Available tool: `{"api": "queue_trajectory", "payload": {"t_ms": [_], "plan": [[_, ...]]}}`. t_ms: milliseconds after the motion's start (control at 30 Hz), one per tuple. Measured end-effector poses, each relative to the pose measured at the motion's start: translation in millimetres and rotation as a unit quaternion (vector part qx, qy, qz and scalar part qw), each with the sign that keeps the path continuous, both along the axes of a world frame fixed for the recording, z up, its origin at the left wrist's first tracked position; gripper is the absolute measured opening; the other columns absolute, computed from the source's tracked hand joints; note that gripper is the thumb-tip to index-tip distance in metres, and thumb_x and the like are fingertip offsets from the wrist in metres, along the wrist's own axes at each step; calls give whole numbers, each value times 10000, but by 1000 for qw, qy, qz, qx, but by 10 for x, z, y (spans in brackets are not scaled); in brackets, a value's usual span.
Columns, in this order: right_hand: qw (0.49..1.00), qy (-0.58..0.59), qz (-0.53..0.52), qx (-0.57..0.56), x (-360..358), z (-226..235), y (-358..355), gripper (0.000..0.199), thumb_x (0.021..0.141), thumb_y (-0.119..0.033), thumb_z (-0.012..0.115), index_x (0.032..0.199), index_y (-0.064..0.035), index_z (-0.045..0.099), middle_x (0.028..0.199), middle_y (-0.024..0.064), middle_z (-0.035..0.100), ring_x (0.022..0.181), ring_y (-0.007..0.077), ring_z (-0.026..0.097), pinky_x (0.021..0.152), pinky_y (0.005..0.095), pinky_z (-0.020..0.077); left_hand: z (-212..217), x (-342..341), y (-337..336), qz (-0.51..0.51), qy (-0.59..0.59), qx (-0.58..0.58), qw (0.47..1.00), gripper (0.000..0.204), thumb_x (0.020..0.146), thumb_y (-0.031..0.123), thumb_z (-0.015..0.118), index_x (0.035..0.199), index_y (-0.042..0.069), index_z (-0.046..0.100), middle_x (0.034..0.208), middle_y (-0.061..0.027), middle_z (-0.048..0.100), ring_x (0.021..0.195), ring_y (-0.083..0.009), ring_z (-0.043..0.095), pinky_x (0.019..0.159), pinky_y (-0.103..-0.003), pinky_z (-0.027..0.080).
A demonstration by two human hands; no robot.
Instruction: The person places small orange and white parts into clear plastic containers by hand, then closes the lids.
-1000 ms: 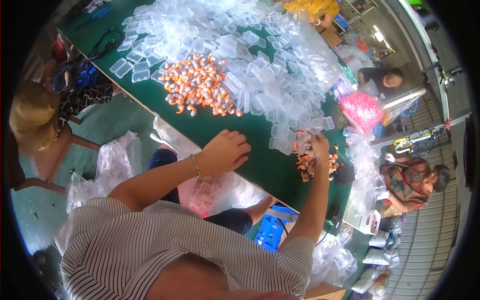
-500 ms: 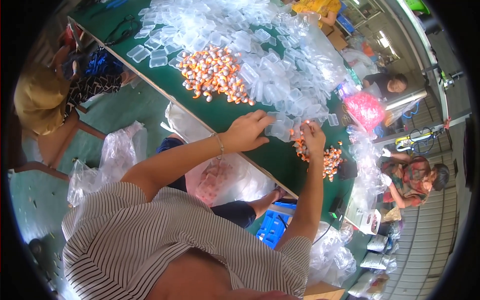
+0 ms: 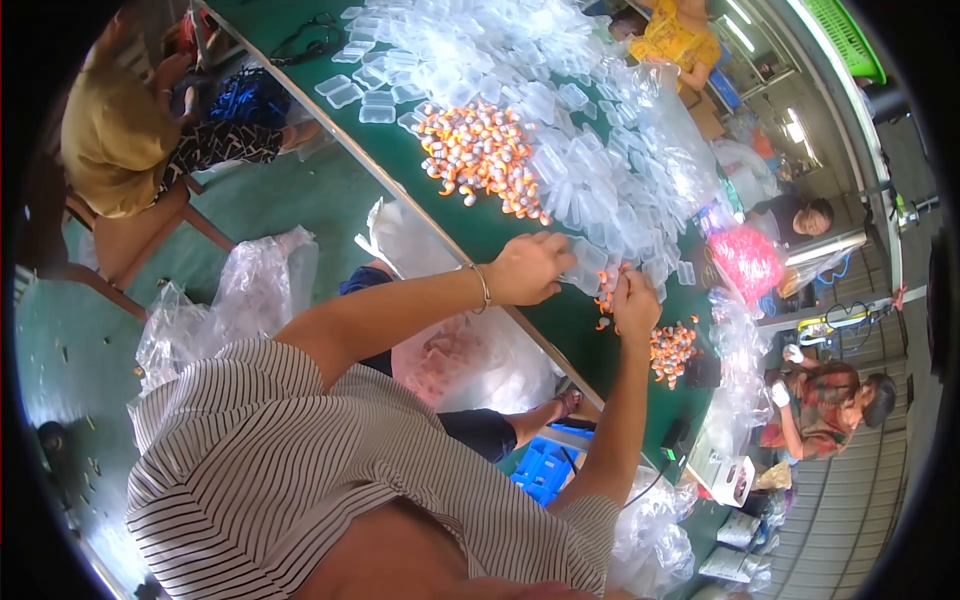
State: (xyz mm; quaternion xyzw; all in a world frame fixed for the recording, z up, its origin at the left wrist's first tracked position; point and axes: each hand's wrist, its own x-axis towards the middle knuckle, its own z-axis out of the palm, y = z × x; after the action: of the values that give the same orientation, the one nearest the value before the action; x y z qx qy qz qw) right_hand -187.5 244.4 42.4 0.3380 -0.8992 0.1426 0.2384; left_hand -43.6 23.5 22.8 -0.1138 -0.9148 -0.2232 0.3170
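My left hand [image 3: 533, 268], a bracelet on its wrist, has its fingers curled at the near edge of an open clear plastic case [image 3: 583, 264]. Beside the case, my right hand [image 3: 637, 303] is pinched, with a bit of orange showing at its fingertips. Several small orange-and-grey curved pieces [image 3: 604, 300] lie between the two hands. A small heap of the same pieces [image 3: 672, 354] sits to the right of my right hand. Farther off is a larger heap of them [image 3: 478, 158], next to a wide pile of clear plastic cases [image 3: 520, 70].
The green table [image 3: 400, 165] runs diagonally. A black cable [image 3: 308, 38] lies at its far left. Clear bags and a pink bag [image 3: 745, 262] line the right side. A blue crate [image 3: 545, 468] stands below. Co-workers sit around, one in a mustard top [image 3: 115, 150].
My view has turned, so the table and heaps sit farther right and lower in the picture. Both hands stay close to the clear case. The small heap by my right hand looks more broken up.
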Motion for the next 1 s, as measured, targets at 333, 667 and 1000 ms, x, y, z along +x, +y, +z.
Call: {"api": "queue_trajectory", "payload": {"t_ms": [333, 667, 1000], "plan": [[998, 23, -52, 40, 262, 87, 5, 261, 914, -265, 560, 1149, -178, 633, 1171, 70, 615, 1149, 293, 543, 968, 515, 342, -67, 21, -88, 26, 27, -24, 999, 313, 713, 69, 656, 1024, 52, 623, 925, -92, 597, 834, -267, 629, 713, -349, 535], [987, 81, 139, 20, 1127, 210, -771, 318, 810, -186, 668, 1124, -143, 641, 1160, 51, 597, 1140, 288, 510, 1016, 513, 284, -54, 451, -313, 24, 64, -22, 997, 225, 716, 97, 641, 939, 76, 640, 910, -90, 600, 852, -259, 621, 732, -366, 519], [985, 69, 155, 21, 1229, -46, -859, 256, 757, -190, 727, 998, -129, 663, 962, 1, 655, 1061, 233, 540, 1027, 543, 242, 66, 48, -718, 141, 30, -30, 989, 228, 773, 132, 659, 995, 156, 709, 1042, -19, 613, 982, -218, 564, 785, -392, 437]]}}
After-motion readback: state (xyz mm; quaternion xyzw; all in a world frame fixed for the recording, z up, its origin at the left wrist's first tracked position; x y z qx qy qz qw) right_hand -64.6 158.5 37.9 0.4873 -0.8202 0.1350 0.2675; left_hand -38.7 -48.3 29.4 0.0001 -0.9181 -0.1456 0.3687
